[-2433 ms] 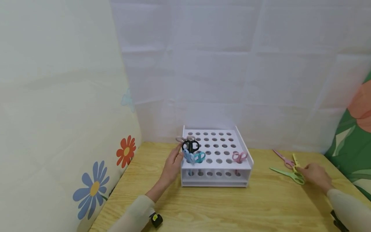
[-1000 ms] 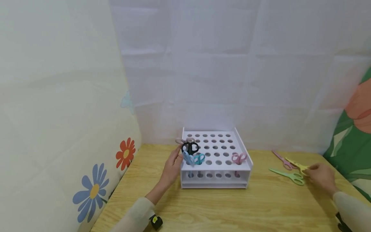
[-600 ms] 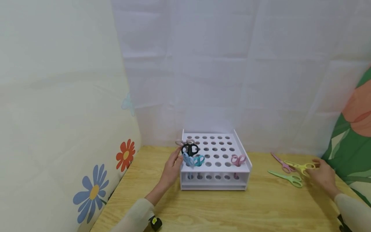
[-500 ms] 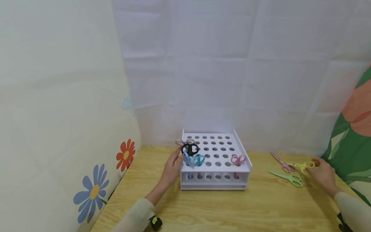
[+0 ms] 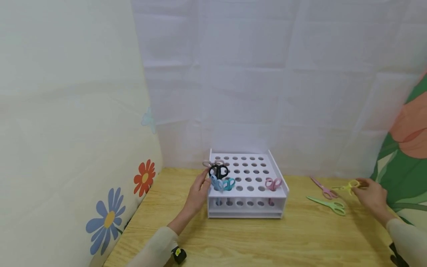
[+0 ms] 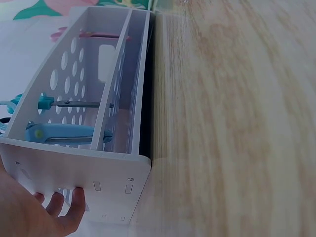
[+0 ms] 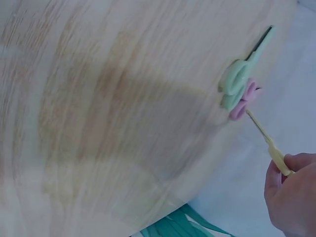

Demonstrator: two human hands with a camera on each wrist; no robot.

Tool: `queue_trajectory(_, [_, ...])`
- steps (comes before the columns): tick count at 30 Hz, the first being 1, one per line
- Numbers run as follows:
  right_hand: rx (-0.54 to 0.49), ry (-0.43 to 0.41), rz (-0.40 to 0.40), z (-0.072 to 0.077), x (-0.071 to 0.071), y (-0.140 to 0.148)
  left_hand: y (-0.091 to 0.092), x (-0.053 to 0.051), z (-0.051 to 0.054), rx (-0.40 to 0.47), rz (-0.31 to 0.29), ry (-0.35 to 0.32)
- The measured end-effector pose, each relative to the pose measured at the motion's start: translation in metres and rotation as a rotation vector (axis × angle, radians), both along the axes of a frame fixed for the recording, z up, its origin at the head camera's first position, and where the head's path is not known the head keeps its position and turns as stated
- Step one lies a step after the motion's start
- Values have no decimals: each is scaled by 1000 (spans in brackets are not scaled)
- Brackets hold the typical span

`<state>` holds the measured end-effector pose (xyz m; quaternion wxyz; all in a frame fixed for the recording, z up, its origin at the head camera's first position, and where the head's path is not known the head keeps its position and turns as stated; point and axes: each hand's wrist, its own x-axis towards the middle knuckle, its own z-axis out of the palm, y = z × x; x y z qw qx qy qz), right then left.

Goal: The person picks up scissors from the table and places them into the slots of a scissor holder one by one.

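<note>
The left hand (image 5: 197, 191) rests on the left side wall of a white perforated rack (image 5: 247, 215); in the left wrist view its fingertips touch the outer panel (image 6: 113, 180). The right hand (image 5: 373, 194) pinches yellow scissors (image 5: 353, 185) by a handle loop, blades pointing left. In the right wrist view the yellow scissors (image 7: 274, 153) look lifted clear of the table. Pink scissors (image 5: 324, 188) and green scissors (image 5: 333, 205) lie just left of them. Black (image 5: 218, 171), light blue (image 5: 217, 183) and teal scissors (image 5: 228, 184) stand in the rack's left holes.
Pink scissors (image 5: 273, 184) stand at the rack's front right, and greyish-pink ones (image 5: 213, 163) at its back left. The wooden table (image 5: 233, 244) runs up to a white cloth (image 5: 247, 92) behind. Flowered fabric (image 5: 110, 218) borders the left, and green-and-orange fabric (image 5: 410, 137) the right.
The right hand has shifted the yellow scissors from an upright slant across the pink pair to blades pointing left, and slightly away from that pair. The left hand keeps its place on the rack.
</note>
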<state>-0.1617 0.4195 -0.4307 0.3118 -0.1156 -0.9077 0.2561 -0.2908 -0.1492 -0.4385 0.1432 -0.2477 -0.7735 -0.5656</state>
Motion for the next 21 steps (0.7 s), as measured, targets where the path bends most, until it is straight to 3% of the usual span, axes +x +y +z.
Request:
queue_trajectory(6, [-30,-1,58,21,-1,-15,-2,-1,-2,10,1,-19])
queue_trajectory(15, [-45,20,97,69,-2,-36,-2,0,0,32,-12,-42])
queue_trajectory(21, [-38,45,178,98,3,-53,-1,-2,0,25,-13,-50])
